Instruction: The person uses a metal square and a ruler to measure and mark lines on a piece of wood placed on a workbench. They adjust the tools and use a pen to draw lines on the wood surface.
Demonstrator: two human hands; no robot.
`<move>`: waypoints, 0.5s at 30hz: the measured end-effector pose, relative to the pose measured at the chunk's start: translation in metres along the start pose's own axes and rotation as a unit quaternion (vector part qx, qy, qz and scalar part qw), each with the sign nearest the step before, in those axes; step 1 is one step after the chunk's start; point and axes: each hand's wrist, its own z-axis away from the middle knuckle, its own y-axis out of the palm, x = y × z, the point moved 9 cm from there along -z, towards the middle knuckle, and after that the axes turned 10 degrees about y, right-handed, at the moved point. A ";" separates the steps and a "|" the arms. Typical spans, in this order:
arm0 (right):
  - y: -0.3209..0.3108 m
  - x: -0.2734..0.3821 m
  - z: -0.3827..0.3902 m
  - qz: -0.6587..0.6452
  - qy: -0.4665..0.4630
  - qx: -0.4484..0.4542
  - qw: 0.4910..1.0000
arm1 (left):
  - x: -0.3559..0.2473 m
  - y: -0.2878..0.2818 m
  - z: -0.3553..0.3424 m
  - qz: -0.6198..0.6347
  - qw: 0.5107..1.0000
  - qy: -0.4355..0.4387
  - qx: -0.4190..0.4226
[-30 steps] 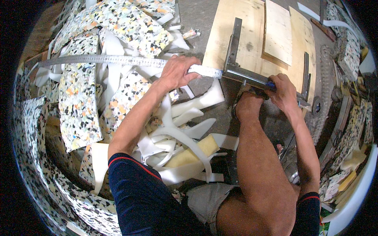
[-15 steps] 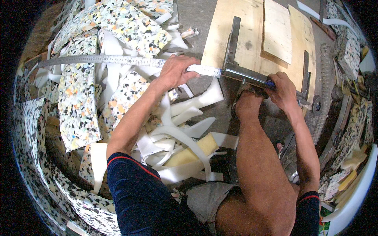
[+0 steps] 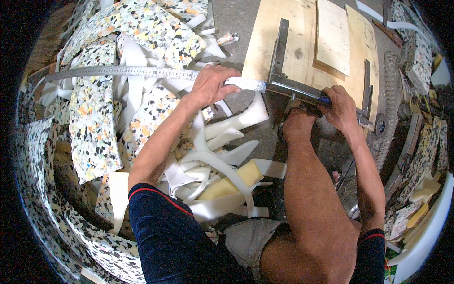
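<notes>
My left hand (image 3: 213,85) is closed around a long, graduated steel ruler (image 3: 142,72). The ruler stretches left over foam scraps, and its right end reaches the edge of a wooden board (image 3: 261,52). My right hand (image 3: 339,108) is wrapped round a blue-ended tool (image 3: 325,100), mostly hidden by the fingers. From the blue part a thin shiny metal length (image 3: 295,90) seems to run left along a dark metal bar (image 3: 307,95) at the board's near edge. Whether it is a blade or a shaft I cannot tell.
Speckled foam slabs (image 3: 94,118) and white foam offcuts (image 3: 241,118) cover the left side. A yellow foam block (image 3: 231,182) lies among them. On the board sit a smaller plywood piece (image 3: 333,38) and an upright metal bracket (image 3: 279,52). My bare leg (image 3: 307,165) extends toward the board.
Hardly anything differs. Both hands keep their places on the ruler and the blue-ended tool.
</notes>
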 end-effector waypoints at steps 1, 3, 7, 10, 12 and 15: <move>0.000 0.000 0.000 0.002 0.003 0.001 1.000 | -0.002 -0.001 0.000 -0.006 1.000 0.009 -0.006; 0.001 -0.001 -0.001 0.007 0.008 0.002 1.000 | 0.000 0.000 0.000 0.003 1.000 0.000 0.003; 0.001 -0.001 0.000 0.002 0.001 -0.008 1.000 | -0.003 -0.002 0.000 -0.014 1.000 0.013 -0.009; 0.002 -0.004 0.000 -0.006 0.001 -0.004 1.000 | -0.002 -0.001 0.000 -0.011 1.000 0.009 -0.008; 0.004 -0.007 -0.001 -0.003 0.008 0.008 1.000 | -0.002 -0.002 0.000 -0.010 1.000 0.015 -0.013; -0.001 -0.002 0.000 -0.006 -0.023 -0.018 1.000 | -0.003 -0.002 0.000 -0.002 0.999 0.022 -0.024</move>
